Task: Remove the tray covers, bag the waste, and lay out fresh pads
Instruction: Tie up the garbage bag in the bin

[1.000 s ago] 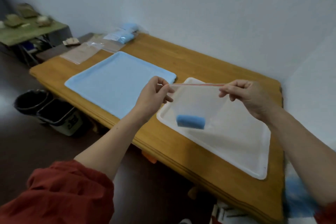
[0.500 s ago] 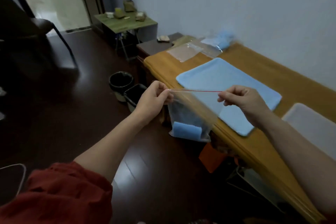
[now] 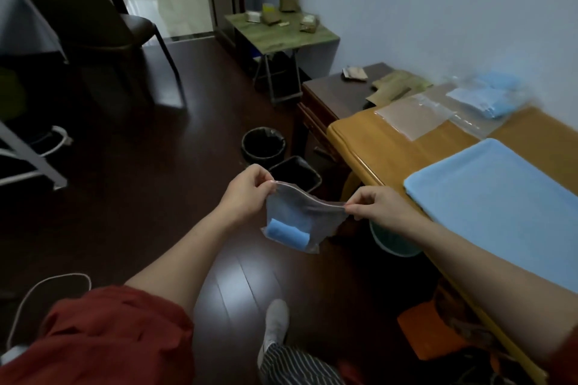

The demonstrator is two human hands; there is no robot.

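Evidently the left hand (image 3: 247,194) and right hand (image 3: 378,206) are pinching the light-looking, limp bag (image 3: 300,216) by its firmer zip edge.

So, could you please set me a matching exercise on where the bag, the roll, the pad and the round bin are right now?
1 clear bag
2 blue roll
3 blue pad
4 round bin

a on the floor
b spread on the wooden table
c at the bottom of the clear bag
d pinched by the left hand and right hand

Pairs: 1-d, 2-c, 3-b, 4-a
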